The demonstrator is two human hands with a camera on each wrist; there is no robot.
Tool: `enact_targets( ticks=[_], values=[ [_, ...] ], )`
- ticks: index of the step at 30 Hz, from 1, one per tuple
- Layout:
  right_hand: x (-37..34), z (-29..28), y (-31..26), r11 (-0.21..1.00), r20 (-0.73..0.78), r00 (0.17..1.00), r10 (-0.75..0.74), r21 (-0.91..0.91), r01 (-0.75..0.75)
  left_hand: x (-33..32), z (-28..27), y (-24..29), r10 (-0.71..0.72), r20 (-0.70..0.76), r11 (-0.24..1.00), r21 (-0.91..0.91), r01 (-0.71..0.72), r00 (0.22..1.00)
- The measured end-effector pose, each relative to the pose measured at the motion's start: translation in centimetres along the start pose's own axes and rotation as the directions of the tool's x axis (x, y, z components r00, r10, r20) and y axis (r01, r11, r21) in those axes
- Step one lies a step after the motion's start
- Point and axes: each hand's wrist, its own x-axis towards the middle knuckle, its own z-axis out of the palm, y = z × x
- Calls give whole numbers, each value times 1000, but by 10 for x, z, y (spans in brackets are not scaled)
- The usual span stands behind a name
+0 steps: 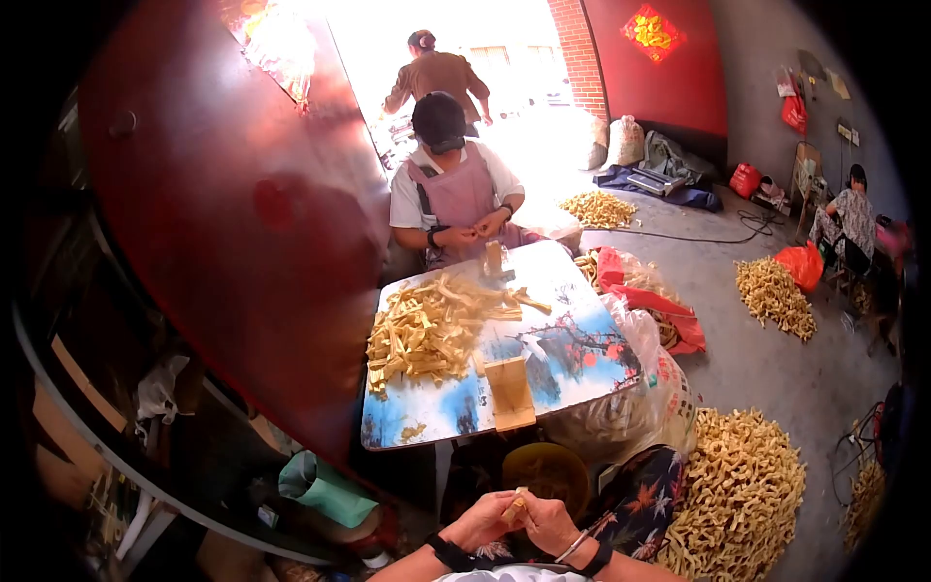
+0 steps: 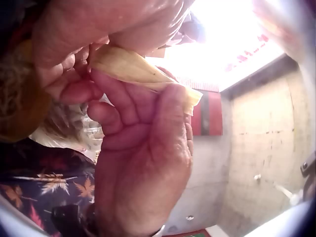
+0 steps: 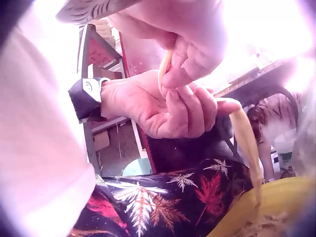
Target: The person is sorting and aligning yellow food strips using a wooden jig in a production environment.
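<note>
Both hands meet low in the head view, above the lap, working on one pale yellow, flat, pliable strip [image 2: 123,64]. My left hand [image 1: 480,524] pinches the strip at the fingertips. My right hand [image 1: 551,529] grips it too, with the thumb laid along the strip in the left wrist view. Between the hands the strip bends into a narrow loop in the right wrist view, and a long tail hangs down past the fingers over a yellow basin [image 3: 271,202]. Part of the strip is hidden inside the fingers.
A painted table [image 1: 582,335] ahead bears a heap of yellow strips [image 1: 427,335] and a wooden block [image 1: 510,393] at its near edge. Across it sits a person [image 1: 456,184]. To the right, a large pile of knotted pieces [image 1: 742,485] lies on the floor near plastic bags [image 1: 621,417].
</note>
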Motion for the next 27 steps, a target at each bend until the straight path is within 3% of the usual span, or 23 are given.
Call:
enact_targets(
  ticks=[3,4,5,6,7,8,9,10,11,13,14,17,18,20,23,25,26,27],
  values=[
    [-4,-11,0,1000,-67,998,2,26,0,3,15,10,58,-104,931,364,-17,993],
    [-1,-13,6,992,-171,978,-122,1,124,3,20,16,129,-91,787,616,-46,987],
    [3,-18,9,977,-248,946,-210,-81,196,2,24,20,299,42,453,873,-180,953],
    [0,-16,11,995,-267,960,-88,23,98,0,28,24,392,230,28,965,-262,891],
    [-4,-14,13,992,-273,961,36,128,0,-6,43,33,388,435,-403,873,-275,813],
    [-6,-9,20,912,-233,942,243,384,-140,-18,61,37,352,425,-481,847,-229,834],
    [-6,-4,27,750,-142,893,427,607,-263,-19,68,39,356,453,-544,812,-213,817],
    [-7,-2,33,520,-5,819,573,775,-359,-19,73,39,358,480,-603,773,-194,801],
    [-9,0,38,407,84,776,626,813,-416,-18,78,38,358,508,-660,731,-173,784],
    [-1,-6,36,164,271,672,689,845,-510,-18,86,37,441,558,-634,748,-197,703],
    [4,-6,32,145,276,667,692,852,-503,-18,88,36,482,579,-621,755,-209,658],
    [7,-10,32,234,240,696,676,826,-512,-13,85,31,565,606,-612,763,-208,560],
    [4,-14,33,241,280,731,622,820,-519,-12,83,31,582,571,-589,787,-183,580],
    [5,-11,26,386,200,766,611,770,-509,-10,79,30,611,496,-540,831,-133,617],
    [0,-5,36,561,136,833,536,680,-472,-4,71,25,660,363,-335,926,-175,658],
    [0,-8,40,616,92,848,521,648,-449,-13,76,28,669,356,-141,923,-359,652],
    [0,-10,38,473,185,826,532,744,-471,-17,77,30,674,352,-41,896,-443,649],
    [0,-13,32,314,278,803,527,814,-488,-18,74,30,685,352,-39,892,-450,638]
  ],
)
